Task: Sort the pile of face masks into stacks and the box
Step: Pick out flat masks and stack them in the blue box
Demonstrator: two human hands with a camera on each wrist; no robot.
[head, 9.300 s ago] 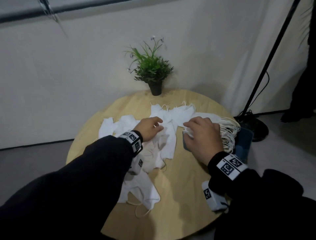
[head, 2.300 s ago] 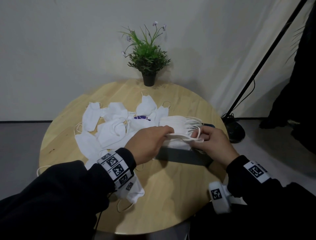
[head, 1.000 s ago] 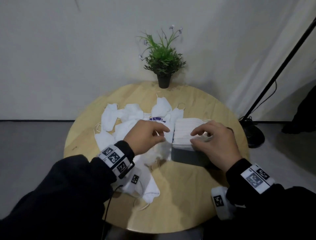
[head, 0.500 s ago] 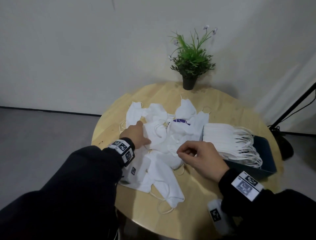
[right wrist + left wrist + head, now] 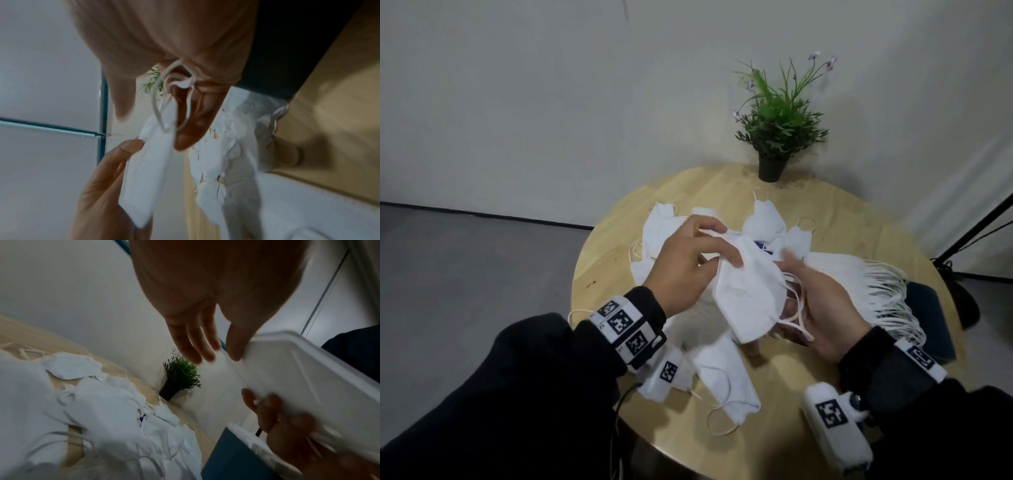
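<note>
Round wooden table [image 5: 859, 219] by a pale wall | folded mask [image 5: 748, 294] held above the loose pile [image 5: 688, 318] | left hand [image 5: 688, 270] pinches its top edge | right hand [image 5: 822, 308] curls round its ear loops | step: one mask picked, unplaced | next: lay it flat on the stack [image 5: 859, 284] in the box [image 5: 928, 322].

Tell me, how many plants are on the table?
1. A small potted plant with green leaves and tiny pale flowers stands at the far edge of the round wooden table, by the wall, behind the loose face masks. Nothing suggests another is hidden.
</note>
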